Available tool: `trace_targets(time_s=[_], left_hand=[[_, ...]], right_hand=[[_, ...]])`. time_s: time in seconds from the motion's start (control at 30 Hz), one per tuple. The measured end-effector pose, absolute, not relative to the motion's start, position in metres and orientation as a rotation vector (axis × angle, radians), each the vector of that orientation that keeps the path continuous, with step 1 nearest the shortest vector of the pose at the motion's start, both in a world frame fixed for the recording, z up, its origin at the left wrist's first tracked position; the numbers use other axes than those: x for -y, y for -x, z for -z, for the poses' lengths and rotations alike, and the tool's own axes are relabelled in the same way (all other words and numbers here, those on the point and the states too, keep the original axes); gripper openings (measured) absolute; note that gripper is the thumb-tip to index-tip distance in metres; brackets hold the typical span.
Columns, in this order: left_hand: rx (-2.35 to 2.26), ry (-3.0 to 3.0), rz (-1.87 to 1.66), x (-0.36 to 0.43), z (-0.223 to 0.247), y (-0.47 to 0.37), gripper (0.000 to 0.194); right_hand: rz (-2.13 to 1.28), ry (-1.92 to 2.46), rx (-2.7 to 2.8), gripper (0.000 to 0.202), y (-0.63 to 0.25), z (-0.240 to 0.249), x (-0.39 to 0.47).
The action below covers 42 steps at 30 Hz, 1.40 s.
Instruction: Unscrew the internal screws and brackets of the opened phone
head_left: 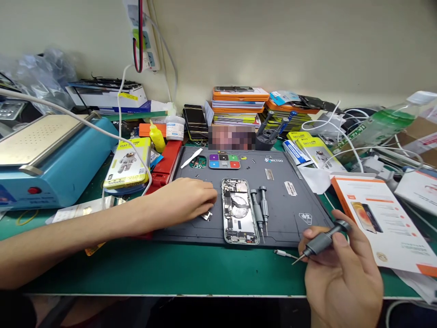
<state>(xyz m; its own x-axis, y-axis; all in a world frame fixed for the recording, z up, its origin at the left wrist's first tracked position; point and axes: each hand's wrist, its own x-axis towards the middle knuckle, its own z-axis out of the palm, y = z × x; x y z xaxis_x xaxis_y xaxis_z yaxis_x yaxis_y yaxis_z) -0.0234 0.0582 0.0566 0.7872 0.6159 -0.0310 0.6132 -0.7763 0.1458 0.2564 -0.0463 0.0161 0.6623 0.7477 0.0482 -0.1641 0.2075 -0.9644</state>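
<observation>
My right hand holds a grey precision screwdriver in its fingers at the front right, the thin tip pointing down to the left. My left hand is over the dark grey work mat, its fingers curled together. Under those fingertips shows a small metal part; whatever they pinch is hidden. Just right of that hand lies an opened phone, its inner boards and an empty-looking battery bay exposed. Beside the phone are two more screwdrivers, lying side by side.
A tray with coloured squares, a white pry tool and tiny parts lie at the mat's back. Left stand a blue heating machine and yellow battery boxes. A white phone box, cables and a green bottle crowd the right.
</observation>
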Motion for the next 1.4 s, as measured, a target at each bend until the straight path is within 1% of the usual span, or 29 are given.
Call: trace_targets(time_s=[0.13, 0.4, 0.73, 1.03, 1.13, 1.23, 1.33, 1.4], left_hand=[[-1.004, -2.889, -0.014, -0.063, -0.057, 0.027, 0.017], [-0.921, -2.808, -0.080, -0.070, -0.052, 0.034, 0.015], [-0.865, -2.690, -0.142, -0.074, -0.063, 0.039, 0.025], [-0.922, -2.637, -0.131, -0.074, -0.069, 0.037, 0.018], [-0.880, -2.662, -0.044, -0.065, -0.075, 0.040, 0.009], [-0.825, -2.720, 0.032, -0.053, -0.076, 0.043, 0.016], [-0.848, -2.717, 0.076, -0.045, -0.074, 0.042, 0.008], [-0.873, -2.655, 0.101, -0.043, -0.075, 0.040, 0.007]], right_hand=[[-0.669, 1.202, 0.582, 0.045, -0.256, -0.017, 0.045], [-0.662, 1.228, 0.575, 0.045, -0.255, -0.016, 0.045], [-0.663, 1.208, 0.575, 0.042, -0.253, -0.019, 0.046], [-0.681, 1.210, 0.566, 0.047, -0.254, -0.018, 0.048], [-0.681, 1.213, 0.578, 0.046, -0.255, -0.017, 0.048], [-0.674, 1.213, 0.599, 0.047, -0.255, -0.016, 0.048], [-0.691, 1.198, 0.609, 0.049, -0.256, -0.015, 0.049], [-0.695, 1.179, 0.621, 0.049, -0.256, -0.014, 0.050]])
